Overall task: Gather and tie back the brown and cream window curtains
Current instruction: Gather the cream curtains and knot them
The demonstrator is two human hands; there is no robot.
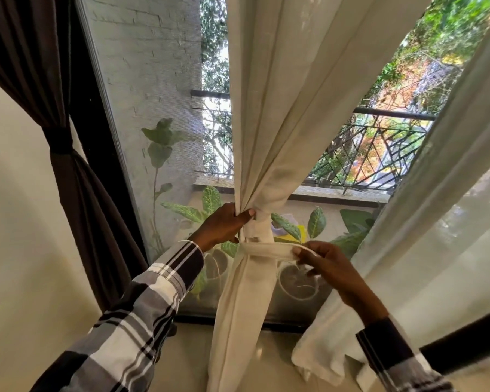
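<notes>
A cream curtain point(277, 114) hangs in the middle of the window, bunched into a narrow waist. My left hand point(224, 226) grips that bunched waist from the left, thumb across the folds. A cream tie-back band point(266, 248) wraps around the curtain just below. My right hand point(326, 263) pinches the band's free end out to the right. The brown curtain point(68, 154) hangs at the far left, gathered at its middle by a dark tie point(60, 142). A second cream curtain point(441, 210) hangs loose on the right.
Behind the glass stand potted leafy plants point(292, 281) and a balcony railing point(379, 154). A white brick wall point(147, 89) rises outside on the left. A dark window frame point(238, 321) runs along the bottom above the pale tiled floor point(266, 360).
</notes>
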